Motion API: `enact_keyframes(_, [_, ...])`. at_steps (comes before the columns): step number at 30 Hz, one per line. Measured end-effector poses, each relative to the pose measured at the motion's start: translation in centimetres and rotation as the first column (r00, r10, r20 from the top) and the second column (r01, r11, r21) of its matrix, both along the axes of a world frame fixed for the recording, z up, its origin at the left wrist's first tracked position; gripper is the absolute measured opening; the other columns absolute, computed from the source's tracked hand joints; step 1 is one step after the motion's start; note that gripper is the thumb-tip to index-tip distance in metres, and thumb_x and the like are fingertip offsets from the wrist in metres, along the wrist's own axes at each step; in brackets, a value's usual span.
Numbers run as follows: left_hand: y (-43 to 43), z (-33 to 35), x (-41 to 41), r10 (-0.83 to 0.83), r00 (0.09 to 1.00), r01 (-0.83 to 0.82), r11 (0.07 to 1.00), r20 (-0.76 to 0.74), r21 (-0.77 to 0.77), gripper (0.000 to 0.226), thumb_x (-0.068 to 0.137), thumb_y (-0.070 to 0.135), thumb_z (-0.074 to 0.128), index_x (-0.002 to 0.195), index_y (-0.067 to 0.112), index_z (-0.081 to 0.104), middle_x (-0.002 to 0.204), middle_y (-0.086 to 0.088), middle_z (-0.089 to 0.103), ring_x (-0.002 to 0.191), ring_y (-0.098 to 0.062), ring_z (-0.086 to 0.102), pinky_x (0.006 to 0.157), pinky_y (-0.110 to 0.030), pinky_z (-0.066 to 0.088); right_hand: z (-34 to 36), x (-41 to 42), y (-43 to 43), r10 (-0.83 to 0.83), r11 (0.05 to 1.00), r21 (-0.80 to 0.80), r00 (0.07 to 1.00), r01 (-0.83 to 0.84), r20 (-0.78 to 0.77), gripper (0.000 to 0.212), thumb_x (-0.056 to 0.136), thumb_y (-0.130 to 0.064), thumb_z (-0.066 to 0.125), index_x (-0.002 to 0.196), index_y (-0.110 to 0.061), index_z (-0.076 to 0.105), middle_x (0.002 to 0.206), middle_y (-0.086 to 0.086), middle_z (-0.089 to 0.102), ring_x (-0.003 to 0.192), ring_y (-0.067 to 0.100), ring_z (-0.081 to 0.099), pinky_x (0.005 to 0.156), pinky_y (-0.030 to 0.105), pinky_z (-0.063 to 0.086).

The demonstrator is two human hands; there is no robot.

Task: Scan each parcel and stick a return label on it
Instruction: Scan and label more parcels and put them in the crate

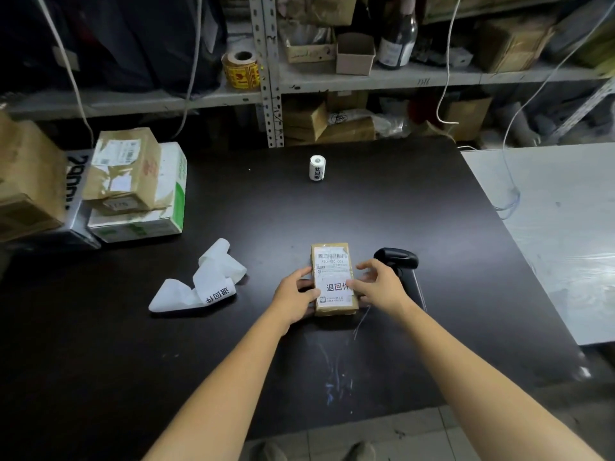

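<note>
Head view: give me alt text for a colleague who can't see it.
A small brown parcel lies on the dark table, the left hand gripping its left edge and the right hand touching the return label on top. A scanner lies to its right; a label roll stands farther back.

parcel (333,277) on table (432,227), scanner (401,264) just right, label roll (316,168) behind

Parcel-handling stockroom. Slotted steel shelving (271,94) is running along the far wall, holding cartons (512,44) and a roll of yellow warning stickers (241,70). At far left, labelled boxes (126,168) are sitting stacked on the dark bench (432,211); a barcode scanner (397,259) is lying near right.
</note>
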State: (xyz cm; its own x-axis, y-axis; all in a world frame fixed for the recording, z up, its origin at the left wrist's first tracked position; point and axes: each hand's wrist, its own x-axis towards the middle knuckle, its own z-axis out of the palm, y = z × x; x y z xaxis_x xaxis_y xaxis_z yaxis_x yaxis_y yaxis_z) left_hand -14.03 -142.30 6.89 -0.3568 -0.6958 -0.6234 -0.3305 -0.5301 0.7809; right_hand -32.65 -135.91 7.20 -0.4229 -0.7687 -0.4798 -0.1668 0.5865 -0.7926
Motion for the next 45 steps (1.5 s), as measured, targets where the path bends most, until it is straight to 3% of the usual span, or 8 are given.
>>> enact_keyframes(9, [1.0,2.8,-0.4,0.092,0.993,-0.097,0.993,-0.067,-0.071,0.058,0.092,-0.005,0.056,0.140,0.026,0.048,0.127,-0.003,0.060,0.108,-0.020,0.064,0.078,-0.035,0.060,3.1,0.0,-0.6,-0.095,0.991,-0.071,0.977,0.110,0.189,0.011,0.097,-0.013,0.060,0.103,-0.005,0.064,0.103,0.011,0.071,0.094,0.025,0.071,0.078,0.042,0.061])
enact_keyframes(15, [3.4,9.8,4.1,0.290,0.944,-0.317,0.929,-0.160,-0.188,0.057,0.093,-0.008,0.052,0.141,0.021,0.047,0.128,-0.001,0.058,0.097,-0.007,0.063,0.074,-0.033,0.060,10.6,3.3,-2.2,0.209,0.961,-0.213,0.969,-0.178,0.133,0.018,0.090,-0.012,0.070,0.106,-0.006,0.064,0.104,0.008,0.072,0.096,0.021,0.072,0.076,0.040,0.062])
enact_keyframes(19, [7.7,15.0,10.1,0.473,0.866,-0.500,0.828,-0.163,-0.252,0.058,0.093,-0.006,0.054,0.142,0.024,0.046,0.125,-0.003,0.062,0.102,-0.017,0.066,0.082,-0.040,0.060,15.6,9.7,-2.0,0.415,0.886,-0.282,0.900,-0.367,0.134,0.019,0.089,-0.010,0.071,0.107,-0.008,0.065,0.103,0.009,0.072,0.092,0.020,0.072,0.072,0.038,0.063])
enact_keyframes(24, [16.0,20.7,20.5,0.665,0.726,-0.678,0.648,-0.177,-0.346,0.061,0.092,-0.006,0.057,0.145,0.022,0.042,0.115,0.003,0.062,0.097,-0.014,0.064,0.068,-0.030,0.059,20.3,21.6,1.1,0.661,0.723,-0.382,0.736,-0.575,0.143,0.019,0.089,-0.005,0.070,0.107,0.000,0.067,0.098,0.017,0.074,0.075,0.019,0.071,0.060,0.033,0.060])
enact_keyframes(30, [30.4,23.9,36.0,0.863,0.492,-0.793,0.390,-0.114,-0.469,0.063,0.092,0.002,0.062,0.147,0.022,0.039,0.139,0.001,0.046,0.127,-0.021,0.048,0.099,-0.041,0.048,23.8,40.7,10.2,0.885,0.451,-0.444,0.453,-0.775,0.108,0.024,0.089,-0.008,0.071,0.112,-0.001,0.067,0.105,0.022,0.071,0.094,0.033,0.071,0.076,0.050,0.060])
enact_keyframes(36, [46.7,23.3,50.3,0.970,0.238,-0.841,0.180,-0.050,-0.510,0.065,0.090,0.004,0.065,0.147,0.022,0.040,0.146,-0.004,0.043,0.134,-0.022,0.043,0.095,-0.035,0.047,23.3,58.9,23.3,0.975,0.206,-0.451,0.223,-0.868,0.016,0.017,0.088,-0.009,0.072,0.105,-0.006,0.070,0.093,0.013,0.074,0.078,0.026,0.074,0.067,0.045,0.062])
enact_keyframes(41, [59.2,21.3,60.4,0.996,0.085,-0.873,0.075,0.001,-0.482,0.065,0.088,0.008,0.068,0.145,0.029,0.043,0.148,-0.014,0.042,0.134,-0.025,0.043,0.078,-0.028,0.046,21.0,71.6,34.4,0.994,0.108,-0.401,0.099,-0.910,0.042,0.016,0.088,-0.011,0.072,0.104,-0.008,0.071,0.088,0.010,0.074,0.070,0.020,0.073,0.057,0.034,0.059])
enact_keyframes(45, [66.2,18.8,66.7,1.000,0.007,-0.899,0.013,0.014,-0.438,0.064,0.087,0.010,0.070,0.142,0.032,0.046,0.142,-0.009,0.048,0.122,-0.025,0.054,0.087,-0.038,0.051,18.5,79.0,41.0,0.996,0.057,-0.352,0.032,-0.934,0.078,0.016,0.091,-0.010,0.069,0.106,-0.008,0.068,0.092,0.010,0.073,0.071,0.019,0.074,0.058,0.036,0.061])
